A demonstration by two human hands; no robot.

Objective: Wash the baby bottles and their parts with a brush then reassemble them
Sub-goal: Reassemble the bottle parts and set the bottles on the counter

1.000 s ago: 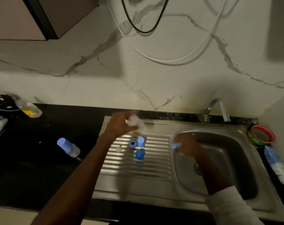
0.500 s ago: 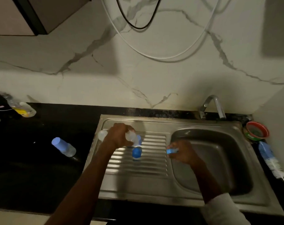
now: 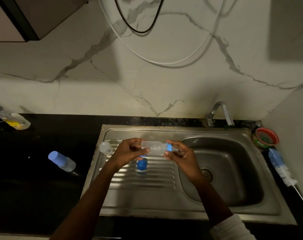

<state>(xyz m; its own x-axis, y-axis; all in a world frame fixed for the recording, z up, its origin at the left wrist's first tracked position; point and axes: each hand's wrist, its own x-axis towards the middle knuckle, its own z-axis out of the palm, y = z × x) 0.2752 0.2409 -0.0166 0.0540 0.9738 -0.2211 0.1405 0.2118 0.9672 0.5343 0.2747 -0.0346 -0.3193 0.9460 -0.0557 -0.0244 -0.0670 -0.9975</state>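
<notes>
Above the ribbed draining board of the stainless-steel sink unit, the person holds a clear plastic baby bottle on its side, its base toward the left and its neck toward the right. The left hand grips the base end, fingers curled behind the bottle and the thumb laid along its front. The right hand has its fingers and thumb curled round a light blue screw ring that sits at the bottle's neck; whether the ring is fully seated cannot be told. Below the bottle, a dark blue round cap lies on the ribs of the draining board, and another bit of blue shows just under the left thumb, too hidden to identify. A clear domed plastic cover rests at the draining board's far left corner. On the black desk, left of the sink unit, a second clear bottle with a pale blue cap lies on its side. Near the desk's far left edge lies a clear container with yellow contents. At the right edge of the sink unit a blue-and-white bottle brush lies along the desk, with a red-rimmed round bowl behind it. A chrome tap stands at the far edge of the basin.
</notes>
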